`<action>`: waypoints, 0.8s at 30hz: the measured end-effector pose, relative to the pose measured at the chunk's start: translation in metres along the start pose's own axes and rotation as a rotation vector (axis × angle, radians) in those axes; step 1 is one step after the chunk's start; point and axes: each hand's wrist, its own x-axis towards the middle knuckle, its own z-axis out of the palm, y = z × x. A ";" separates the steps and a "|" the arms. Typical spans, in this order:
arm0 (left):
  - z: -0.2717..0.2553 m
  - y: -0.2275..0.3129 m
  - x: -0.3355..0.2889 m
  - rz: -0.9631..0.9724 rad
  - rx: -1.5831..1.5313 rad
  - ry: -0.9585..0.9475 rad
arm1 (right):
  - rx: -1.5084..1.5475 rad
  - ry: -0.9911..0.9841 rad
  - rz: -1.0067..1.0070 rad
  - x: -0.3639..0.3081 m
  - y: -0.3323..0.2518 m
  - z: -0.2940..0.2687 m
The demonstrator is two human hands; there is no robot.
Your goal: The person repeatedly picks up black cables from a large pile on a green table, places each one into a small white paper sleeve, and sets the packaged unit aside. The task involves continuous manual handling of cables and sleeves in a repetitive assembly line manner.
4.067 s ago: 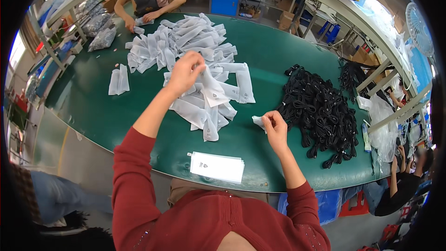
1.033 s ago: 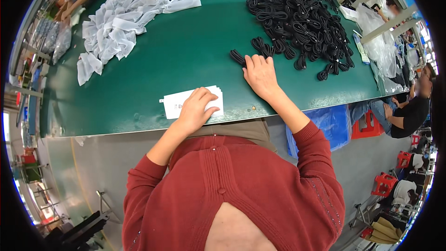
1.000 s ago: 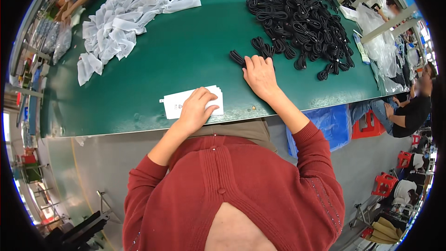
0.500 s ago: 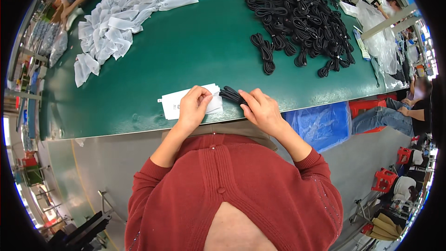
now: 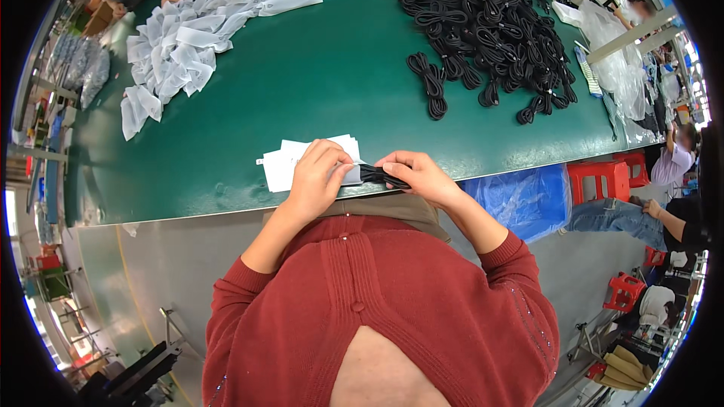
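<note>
At the table's near edge my left hand (image 5: 317,173) is closed, its thumb and fingers pinching the mouth of a flat white plastic bag (image 5: 348,176). More white bags (image 5: 279,172) lie stacked flat under and beside that hand. My right hand (image 5: 422,175) grips a coiled black cable (image 5: 372,174) from its right end. The coil's left end is at the bag's opening and looks partly inside it; the bag's edge and my fingers hide how far.
The green table (image 5: 332,75) carries a heap of filled whitish bags (image 5: 204,19) at far left and a large pile of coiled black cables (image 5: 490,26) at far right. A blue bin (image 5: 516,200) stands below the edge at right, near red stools (image 5: 603,178). Other people sit around.
My right hand has moved slightly down and left, bringing the cable coil to the bag's opening. A co-worker's arm at far left has shifted to the bag heap.
</note>
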 end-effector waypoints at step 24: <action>-0.084 -0.032 0.084 -0.136 -0.084 0.439 | -1.397 1.075 -0.627 0.074 -0.022 -0.091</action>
